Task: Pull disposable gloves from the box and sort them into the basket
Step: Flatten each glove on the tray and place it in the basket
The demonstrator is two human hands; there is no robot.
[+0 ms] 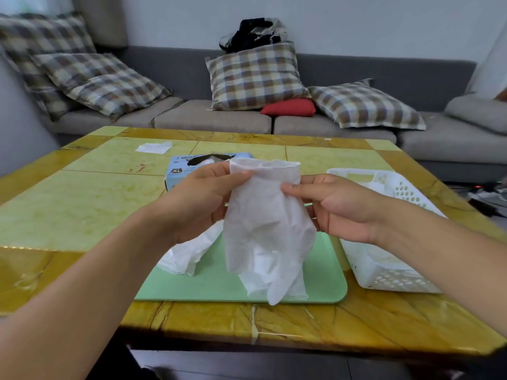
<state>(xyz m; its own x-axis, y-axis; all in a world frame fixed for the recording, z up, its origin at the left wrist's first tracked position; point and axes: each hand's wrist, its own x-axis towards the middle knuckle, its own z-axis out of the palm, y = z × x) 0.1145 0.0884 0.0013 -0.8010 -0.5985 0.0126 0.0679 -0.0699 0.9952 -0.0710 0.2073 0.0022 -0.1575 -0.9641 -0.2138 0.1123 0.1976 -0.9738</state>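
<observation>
A white disposable glove (267, 226) hangs cuff-up over the green tray (323, 275), fingers pointing down. My left hand (197, 198) pinches the cuff's left edge and my right hand (337, 204) pinches its right side. Under my left hand a second white glove (186, 256) lies crumpled on the tray. The blue glove box (178, 171), marked XL, sits on the table behind my left hand, partly hidden. The white perforated basket (395, 272) stands at the right under my right forearm, with white gloves faintly visible inside.
A white scrap of paper (153, 147) lies at the back left of the yellow-green table (82, 204). Behind the table runs a grey sofa (219, 119) with plaid pillows. The table's front edge is close to me.
</observation>
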